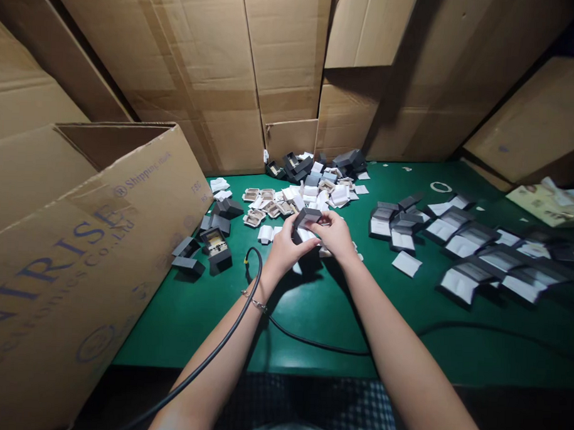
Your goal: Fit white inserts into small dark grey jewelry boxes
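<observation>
Head view: carton (pixel 74 245) seemingly reads "VIRISE", "Shipping mark"; hands grip box (pixel 307 219).

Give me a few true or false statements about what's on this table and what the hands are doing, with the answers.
1. Both hands, left hand and right hand, hold one small dark box. True.
2. The table is red. False: it is green.
3. A black cable crosses the table under the arms. True.
4. The large cardboard box stands to the person's right. False: it is on the left.
5. Rows of opened dark boxes lie to the right. True.
</observation>
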Available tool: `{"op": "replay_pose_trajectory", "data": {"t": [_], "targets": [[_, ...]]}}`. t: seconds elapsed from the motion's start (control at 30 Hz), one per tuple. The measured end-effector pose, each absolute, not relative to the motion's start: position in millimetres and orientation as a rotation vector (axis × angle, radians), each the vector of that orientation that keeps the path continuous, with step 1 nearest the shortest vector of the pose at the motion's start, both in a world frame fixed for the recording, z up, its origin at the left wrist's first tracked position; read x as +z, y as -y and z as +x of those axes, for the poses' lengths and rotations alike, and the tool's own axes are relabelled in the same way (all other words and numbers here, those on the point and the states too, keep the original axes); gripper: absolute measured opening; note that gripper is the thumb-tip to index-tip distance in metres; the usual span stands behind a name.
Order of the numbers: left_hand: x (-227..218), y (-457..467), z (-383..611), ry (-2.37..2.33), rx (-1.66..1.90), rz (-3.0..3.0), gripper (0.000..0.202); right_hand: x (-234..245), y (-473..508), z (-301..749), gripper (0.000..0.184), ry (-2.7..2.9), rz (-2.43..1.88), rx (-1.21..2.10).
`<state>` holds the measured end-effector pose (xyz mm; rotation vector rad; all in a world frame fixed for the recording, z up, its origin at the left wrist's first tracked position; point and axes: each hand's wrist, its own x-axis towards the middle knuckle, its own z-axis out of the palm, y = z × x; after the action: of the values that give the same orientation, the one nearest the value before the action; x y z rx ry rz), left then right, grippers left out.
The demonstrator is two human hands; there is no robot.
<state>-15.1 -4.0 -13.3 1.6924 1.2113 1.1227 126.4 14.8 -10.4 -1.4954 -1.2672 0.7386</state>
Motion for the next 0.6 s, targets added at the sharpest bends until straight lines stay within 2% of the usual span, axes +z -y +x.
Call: {"op": "replay_pose_trajectory", "data": {"t": [0.43,0.6], "targets": [[-22.1,-3.6,-18.2,-1.053,1.067,1.691,0.071,-11.3,-17.4,124.3,0.028,1.264,-1.258,1.029],[-18.3,0.3,-15.0,-0.988,1.056,1.635,0.070,-13.1,-16.9,123.6,0.024,1.250,-1.285,0.957]]}}
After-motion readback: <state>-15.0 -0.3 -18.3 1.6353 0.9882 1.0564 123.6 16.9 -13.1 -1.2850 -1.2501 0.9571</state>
